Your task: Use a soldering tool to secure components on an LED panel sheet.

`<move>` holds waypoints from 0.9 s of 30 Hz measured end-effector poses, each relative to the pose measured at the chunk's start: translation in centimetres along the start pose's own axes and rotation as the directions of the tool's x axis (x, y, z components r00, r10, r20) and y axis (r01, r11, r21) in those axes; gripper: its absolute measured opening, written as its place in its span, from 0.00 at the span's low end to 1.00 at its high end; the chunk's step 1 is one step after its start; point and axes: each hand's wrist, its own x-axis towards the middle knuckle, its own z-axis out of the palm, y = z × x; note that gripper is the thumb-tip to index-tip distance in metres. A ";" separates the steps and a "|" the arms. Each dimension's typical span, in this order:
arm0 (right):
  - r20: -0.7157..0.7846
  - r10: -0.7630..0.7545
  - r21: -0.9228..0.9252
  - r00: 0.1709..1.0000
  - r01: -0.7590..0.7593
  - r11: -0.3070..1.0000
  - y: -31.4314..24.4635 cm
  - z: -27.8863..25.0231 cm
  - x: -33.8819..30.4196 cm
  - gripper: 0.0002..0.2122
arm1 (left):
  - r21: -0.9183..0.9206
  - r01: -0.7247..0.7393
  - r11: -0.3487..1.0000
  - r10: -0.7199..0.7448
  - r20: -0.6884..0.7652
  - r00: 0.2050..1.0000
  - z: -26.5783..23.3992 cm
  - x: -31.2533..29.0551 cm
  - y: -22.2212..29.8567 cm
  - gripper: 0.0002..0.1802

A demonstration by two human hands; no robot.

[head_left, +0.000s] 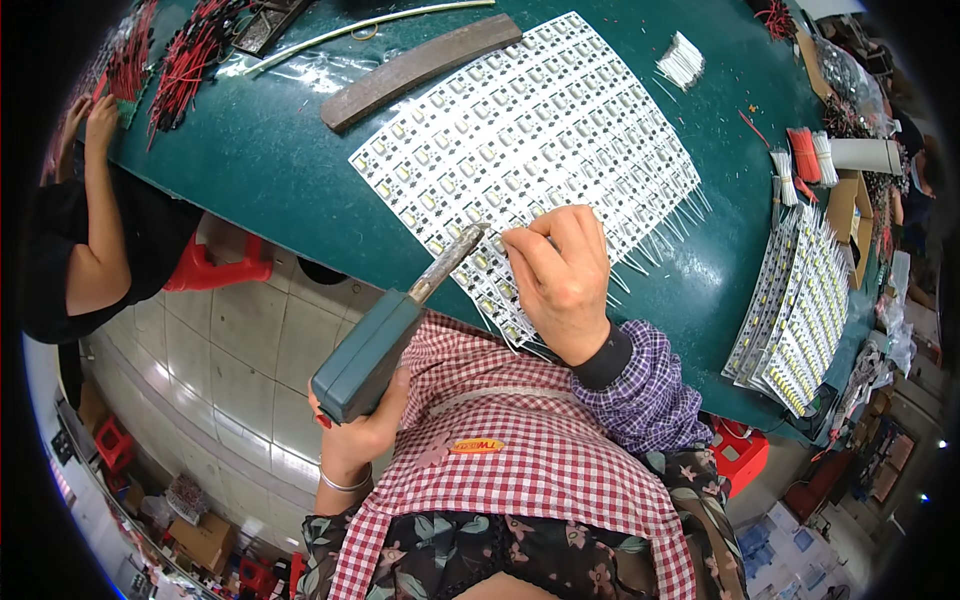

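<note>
My left hand (365, 425), with a bracelet at its wrist, is wrapped round the green boxy body of a soldering gun (368, 350). Its metal tip points up and right, over the near left part of a white sheet of circuit boards (520, 130). Rows of small yellowish LED parts cover that sheet. Just right of the tip, my right hand (565, 280) is closed in a pinch above the boards; what its fingers hold is hidden. Thin white wires (630, 262) stick out along the sheet's right and near edges.
A brown bar (420, 72) lies across the sheet's far left edge. White wire bundles (682, 62) lie beyond. Stacked LED boards (795, 310) stand on the green table (690, 330) at right. Red and black wires (195, 60) lie far left, near a co-worker's arm (98, 230).
</note>
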 end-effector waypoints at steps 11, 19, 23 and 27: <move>0.022 -0.002 0.001 1.000 0.002 1.000 0.0 -0.1 0.0 0.09 | -0.251 0.133 0.959 -0.160 -0.091 0.983 0.4 -0.8 0.2 0.21; 0.197 -0.130 0.090 0.972 0.114 0.989 -3.1 -1.0 -0.4 0.14 | -0.316 0.147 0.937 -0.206 -0.165 0.964 0.9 0.5 1.2 0.22; 0.324 -0.190 0.121 0.927 0.159 0.980 -3.5 0.1 -2.0 0.17 | -0.379 0.154 0.913 -0.248 -0.212 0.945 1.3 1.4 2.0 0.23; 0.314 -0.223 0.142 0.923 0.187 0.972 -3.0 0.0 -2.0 0.17 | -0.406 0.152 0.901 -0.257 -0.219 0.941 1.6 1.9 3.0 0.23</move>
